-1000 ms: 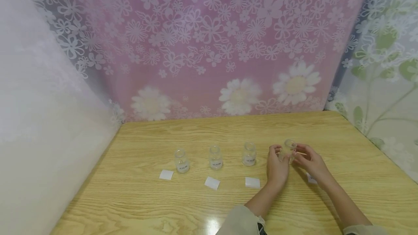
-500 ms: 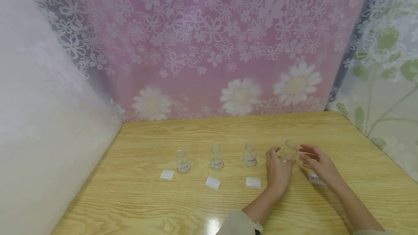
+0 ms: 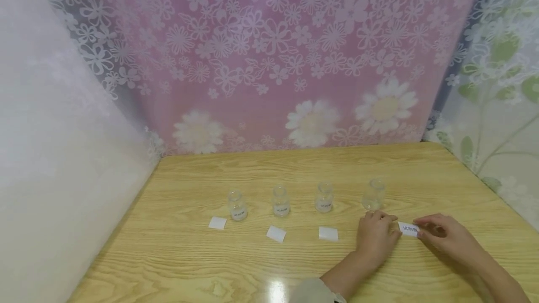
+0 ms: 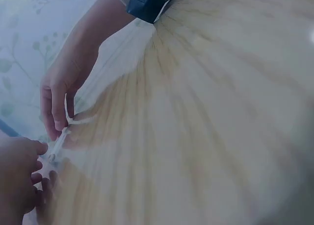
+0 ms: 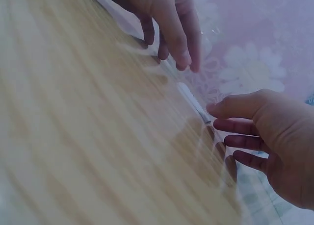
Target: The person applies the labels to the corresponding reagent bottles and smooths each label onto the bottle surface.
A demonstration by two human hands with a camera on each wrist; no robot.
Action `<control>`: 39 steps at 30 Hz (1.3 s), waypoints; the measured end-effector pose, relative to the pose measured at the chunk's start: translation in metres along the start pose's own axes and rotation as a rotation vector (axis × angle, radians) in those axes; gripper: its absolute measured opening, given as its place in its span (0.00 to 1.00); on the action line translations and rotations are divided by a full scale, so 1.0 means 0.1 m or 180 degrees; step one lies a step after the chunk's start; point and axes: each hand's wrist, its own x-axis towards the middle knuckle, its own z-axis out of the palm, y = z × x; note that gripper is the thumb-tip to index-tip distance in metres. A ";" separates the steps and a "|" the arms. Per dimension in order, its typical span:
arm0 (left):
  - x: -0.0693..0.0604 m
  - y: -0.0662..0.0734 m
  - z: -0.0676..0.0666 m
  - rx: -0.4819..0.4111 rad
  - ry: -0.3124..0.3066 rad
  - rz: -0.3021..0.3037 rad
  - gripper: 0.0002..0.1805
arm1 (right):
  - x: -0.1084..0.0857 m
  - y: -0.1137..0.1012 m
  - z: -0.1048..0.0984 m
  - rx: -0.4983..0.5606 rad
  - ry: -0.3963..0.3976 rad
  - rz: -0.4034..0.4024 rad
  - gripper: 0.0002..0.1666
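Observation:
Printed with dark characters, a small white label (image 3: 407, 228) lies at the right of the table. My right hand (image 3: 452, 237) pinches its right edge between thumb and forefinger; the right wrist view shows the label's end (image 5: 191, 100) between those fingertips. Just left of the label is my left hand (image 3: 376, 237), fingers loosely bent and holding nothing that I can see. Behind the left hand a clear glass jar (image 3: 374, 195) stands upright, with no label visible on it. In the left wrist view, both hands meet near the label, seen nearly edge-on.
Three similar jars with printed labels stand in a row to the left: a left one (image 3: 237, 209), a middle one (image 3: 281, 204) and a right one (image 3: 324, 200). White paper pieces (image 3: 217, 223) lie before them. Patterned curtains (image 3: 252, 60) enclose the wooden table (image 3: 189, 265).
Both hands have let go of the rightmost jar, which now stands on the table. They moved toward me and right, and the right hand has taken the label's edge.

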 end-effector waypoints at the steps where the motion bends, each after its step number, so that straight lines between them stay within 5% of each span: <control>1: 0.01 0.02 0.02 0.0117 -0.0030 0.0019 0.17 | -0.01 0.02 0.00 -0.0056 0.0004 -0.0026 0.13; 10: 0.03 0.04 0.11 0.0559 0.0018 -0.0006 0.12 | 0.01 0.00 0.10 -0.0152 0.0093 -0.0256 0.13; 21: -0.08 -0.12 -0.06 0.0496 -0.0144 -0.0105 0.13 | 0.12 -0.16 0.20 -0.0283 -0.0065 -0.0149 0.13; 39: -0.22 -0.29 -0.20 0.0320 -0.0030 -0.0206 0.12 | 0.16 -0.30 0.38 -0.0330 -0.0002 -0.0439 0.15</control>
